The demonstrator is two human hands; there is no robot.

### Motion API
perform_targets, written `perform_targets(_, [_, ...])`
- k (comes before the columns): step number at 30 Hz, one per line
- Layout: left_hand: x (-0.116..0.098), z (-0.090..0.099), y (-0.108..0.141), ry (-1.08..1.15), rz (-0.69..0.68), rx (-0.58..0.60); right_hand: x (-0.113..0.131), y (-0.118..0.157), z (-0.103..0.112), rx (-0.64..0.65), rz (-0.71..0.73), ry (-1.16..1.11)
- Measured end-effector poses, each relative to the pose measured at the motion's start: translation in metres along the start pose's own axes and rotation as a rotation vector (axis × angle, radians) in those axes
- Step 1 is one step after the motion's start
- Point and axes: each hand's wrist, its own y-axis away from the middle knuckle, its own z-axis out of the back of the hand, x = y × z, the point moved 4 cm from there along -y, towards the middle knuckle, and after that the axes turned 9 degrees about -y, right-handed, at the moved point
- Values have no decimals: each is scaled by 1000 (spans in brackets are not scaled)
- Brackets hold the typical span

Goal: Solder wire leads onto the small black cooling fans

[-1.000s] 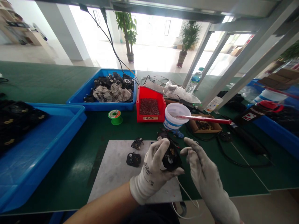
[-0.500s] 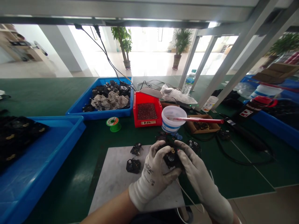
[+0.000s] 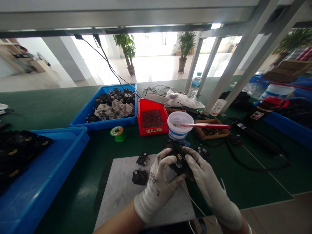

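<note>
A black plastic assembly with brass-coloured gears is held between my two gloved hands, above the far right part of a pale board. My left hand grips its left side, thumb below and fingers curled over the top. On the right side, my right hand presses its fingertips against the assembly. Both gloves hide much of the piece. Two similar black assemblies, one farther back and one nearer, lie left of my hands on the board. Another black assembly sits just beyond my right hand.
Behind my hands stand a white tub with a red-handled brush across it, a red bin of small brown pieces, and a green solder spool. Blue trays, one at left and one farther back, hold black parts.
My left fingers have curled a little more over the assembly, and the piece is slightly turned. The whole view has shifted slightly. Both hands keep their hold.
</note>
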Motion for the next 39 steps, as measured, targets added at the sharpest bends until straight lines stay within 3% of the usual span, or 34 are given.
perform_targets(9, [-1, 8, -3, -177, -29, -99, 4, 6, -10, 29, -23, -43])
perform_targets(17, [0, 11, -8, -290, -12, -86, 11, 9, -17, -60, 68, -106])
perform_targets(39, [0, 7, -9, -319, 3, -95, 3, 7, -21, -81, 4, -171])
